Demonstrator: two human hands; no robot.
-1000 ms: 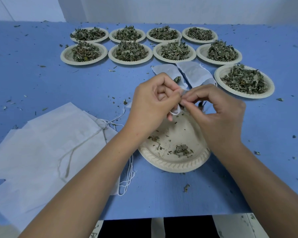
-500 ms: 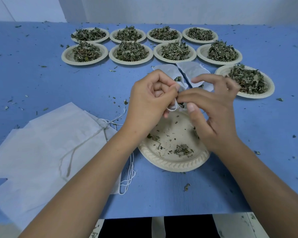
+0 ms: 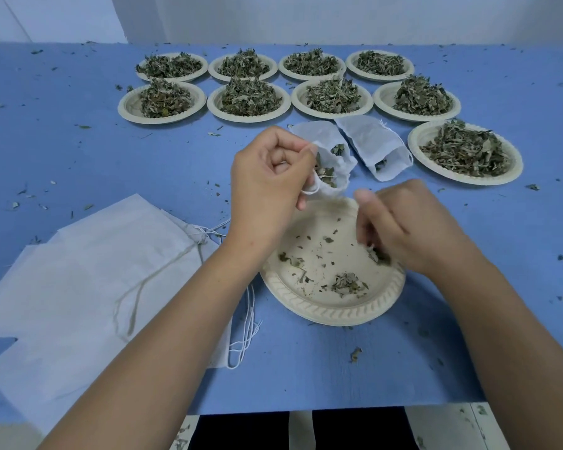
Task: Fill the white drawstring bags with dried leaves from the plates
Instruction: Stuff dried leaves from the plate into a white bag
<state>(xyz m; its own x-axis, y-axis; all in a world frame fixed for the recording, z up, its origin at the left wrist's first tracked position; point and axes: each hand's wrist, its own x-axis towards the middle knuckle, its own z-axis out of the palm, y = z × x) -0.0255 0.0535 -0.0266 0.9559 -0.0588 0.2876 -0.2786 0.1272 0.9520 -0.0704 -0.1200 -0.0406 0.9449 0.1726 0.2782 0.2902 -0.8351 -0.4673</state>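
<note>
My left hand (image 3: 267,180) grips the rim of a white drawstring bag (image 3: 333,157), holding its mouth open above the near plate; dried leaves show inside. My right hand (image 3: 400,228) is low over the right side of that nearly bare cream plate (image 3: 332,311), its fingers curled around a small pinch of dried leaves (image 3: 379,256). A little heap of leaves (image 3: 348,284) lies at the plate's front. A second filled white bag (image 3: 374,144) lies flat behind, next to the first.
Several plates heaped with dried leaves (image 3: 249,97) stand in two rows at the back, and one more plate (image 3: 465,152) at the right. A stack of flat white bags (image 3: 88,280) with loose strings lies at the left. Leaf crumbs dot the blue table (image 3: 78,151).
My right hand left the bag's mouth and dropped down to the plate's right side, closing on leaves. My left hand kept hold of the bag, whose opening now faces me.
</note>
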